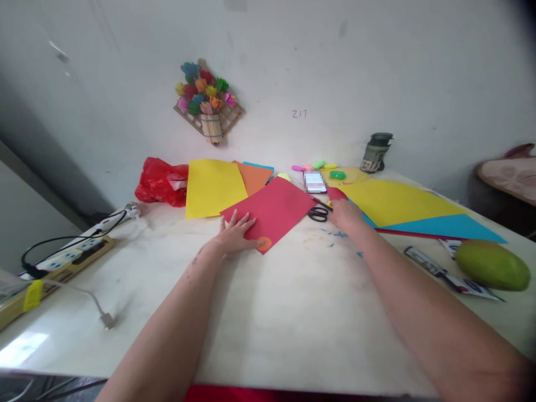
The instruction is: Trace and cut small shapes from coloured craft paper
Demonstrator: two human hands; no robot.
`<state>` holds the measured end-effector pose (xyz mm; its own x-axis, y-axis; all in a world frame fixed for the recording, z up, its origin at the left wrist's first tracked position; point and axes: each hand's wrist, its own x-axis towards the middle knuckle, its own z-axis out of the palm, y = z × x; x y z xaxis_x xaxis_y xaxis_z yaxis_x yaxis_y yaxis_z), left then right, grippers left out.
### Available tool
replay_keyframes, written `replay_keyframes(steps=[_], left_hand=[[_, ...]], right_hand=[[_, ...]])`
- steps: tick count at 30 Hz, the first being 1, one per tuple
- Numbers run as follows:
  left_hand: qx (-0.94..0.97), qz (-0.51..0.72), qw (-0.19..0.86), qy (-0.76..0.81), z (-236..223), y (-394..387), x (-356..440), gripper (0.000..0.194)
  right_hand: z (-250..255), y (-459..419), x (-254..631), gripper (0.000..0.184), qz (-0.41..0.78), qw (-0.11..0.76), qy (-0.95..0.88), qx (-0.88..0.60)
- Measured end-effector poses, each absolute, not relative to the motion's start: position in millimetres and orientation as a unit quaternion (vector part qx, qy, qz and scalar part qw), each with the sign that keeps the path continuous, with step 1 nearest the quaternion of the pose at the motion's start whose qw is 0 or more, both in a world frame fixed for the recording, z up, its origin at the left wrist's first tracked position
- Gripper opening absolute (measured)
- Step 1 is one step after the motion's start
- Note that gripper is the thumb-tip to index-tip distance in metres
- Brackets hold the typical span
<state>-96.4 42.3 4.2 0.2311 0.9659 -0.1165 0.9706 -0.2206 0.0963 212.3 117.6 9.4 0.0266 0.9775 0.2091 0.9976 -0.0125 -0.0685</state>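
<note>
My left hand (237, 233) lies flat with spread fingers on the lower left edge of a red sheet of paper (282, 206). Its thumb touches a small orange paper circle (264, 244) near the sheet's bottom corner. Beyond the sheet's right corner, my right hand (347, 215) reaches down with bent fingers at the end of a thin dark pen (321, 204). Its fingertips are partly hidden, but they seem closed on the pen. Black-handled scissors (318, 214) rest just left of that hand, with blades out of sight.
Yellow paper (215, 187) and a red plastic bag (161, 181) lie at the back left. A phone (315, 182), highlighters (337, 175) and a bottle (376, 152) stand or lie behind. More sheets (406, 204) and a green mango (492, 265) are right; a power strip (79, 251) runs left.
</note>
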Motion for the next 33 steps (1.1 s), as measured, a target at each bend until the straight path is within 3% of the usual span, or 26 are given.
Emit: replay_keyframes(steps=[6,10,15,18,24,33], left_hand=[[0.778,-0.018,0.083,0.622,8,40,-94,0.084],[0.778,-0.017,0.089,0.622,7,41,-94,0.085],[0.778,-0.017,0.096,0.621,8,41,-94,0.087],[0.777,-0.018,0.097,0.622,8,41,-94,0.088],[0.773,-0.015,0.094,0.627,9,41,-92,0.089],[0.769,-0.014,0.089,0.633,7,41,-93,0.088]], right_hand=[[18,119,212,0.04,-0.031,0.142,-0.685,-0.714],[36,111,205,0.028,-0.012,0.311,-0.674,-0.67],[58,87,174,0.033,0.326,0.494,-0.663,-0.459],[63,73,153,0.03,0.406,0.554,-0.625,-0.371],[47,63,131,0.038,0.527,0.517,-0.589,-0.33],[16,57,110,0.021,0.57,0.511,-0.563,-0.311]])
